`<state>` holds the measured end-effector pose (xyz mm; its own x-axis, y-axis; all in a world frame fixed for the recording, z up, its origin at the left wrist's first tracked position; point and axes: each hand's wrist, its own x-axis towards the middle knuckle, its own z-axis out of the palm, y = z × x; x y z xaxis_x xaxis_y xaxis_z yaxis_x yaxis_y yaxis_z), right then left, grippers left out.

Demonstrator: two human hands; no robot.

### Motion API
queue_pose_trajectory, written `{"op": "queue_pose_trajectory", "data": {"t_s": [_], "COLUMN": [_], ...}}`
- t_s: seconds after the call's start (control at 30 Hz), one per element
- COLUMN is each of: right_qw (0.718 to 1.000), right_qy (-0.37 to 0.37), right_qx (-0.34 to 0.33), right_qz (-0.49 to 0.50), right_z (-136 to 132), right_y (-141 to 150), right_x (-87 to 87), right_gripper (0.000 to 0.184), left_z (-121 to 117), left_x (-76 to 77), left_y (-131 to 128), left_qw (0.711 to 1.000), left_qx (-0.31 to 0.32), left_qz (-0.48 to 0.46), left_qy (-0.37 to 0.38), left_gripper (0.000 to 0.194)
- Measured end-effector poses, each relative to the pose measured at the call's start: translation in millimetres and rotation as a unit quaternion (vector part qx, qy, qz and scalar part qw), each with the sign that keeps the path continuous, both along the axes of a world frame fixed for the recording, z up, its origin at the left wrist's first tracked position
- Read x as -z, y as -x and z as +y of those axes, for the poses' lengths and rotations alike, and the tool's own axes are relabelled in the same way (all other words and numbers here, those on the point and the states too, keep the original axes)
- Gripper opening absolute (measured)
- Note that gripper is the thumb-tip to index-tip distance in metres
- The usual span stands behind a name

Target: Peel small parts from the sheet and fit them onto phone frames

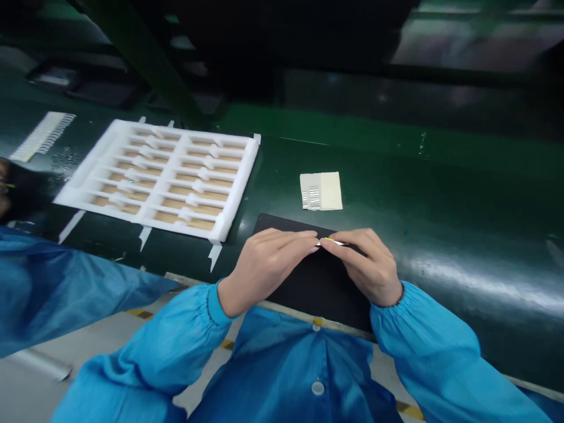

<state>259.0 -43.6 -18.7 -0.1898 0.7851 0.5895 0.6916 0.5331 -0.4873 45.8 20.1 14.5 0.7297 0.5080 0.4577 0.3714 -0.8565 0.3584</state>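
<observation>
Over a black mat (304,288) at the table's front edge, my two hands meet fingertip to fingertip. Pinched in my right hand (370,261) is a small thin piece (337,241), pale with a yellow patch; fingers hide most of it. My left hand (271,258) is closed, its fingertips pressed together at the piece's left end. Whether they grip that end or something tiny of their own is hidden. Just beyond the mat lies a cream backing card (330,191), with several short silvery strips on its left part.
A white foam tray (165,176) with long slots stands to the left, tape tabs sticking out from its sides. Farther left lies another strip-covered card (42,138). A co-worker's blue sleeve (74,282) reaches in at the left. The green tabletop (462,235) stretches right.
</observation>
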Motion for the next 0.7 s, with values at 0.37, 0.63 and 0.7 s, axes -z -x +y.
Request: {"op": "queue_pose_trajectory", "data": {"t_s": [0.37, 0.63, 0.7], "right_qw": [0.986, 0.974, 0.970], "right_qy": [0.100, 0.208, 0.216], "right_qx": [0.090, 0.007, -0.004], "right_qz": [0.095, -0.089, -0.110], "right_z": [30, 145, 152], "right_y": [-6, 0, 1], "right_x": [-29.8, 9.6, 15.5], "right_gripper": [0.014, 0.012, 0.014], "left_z": [0, 4, 13], "left_x": [11.1, 11.3, 10.4], "left_y": [4, 4, 1], "left_qw": [0.993, 0.996, 1.000], "left_qx": [0.009, -0.002, 0.000], "left_qz": [0.006, 0.004, 0.006], "left_qy": [-0.120, -0.091, -0.023], "left_gripper": [0.022, 0.024, 0.027]}}
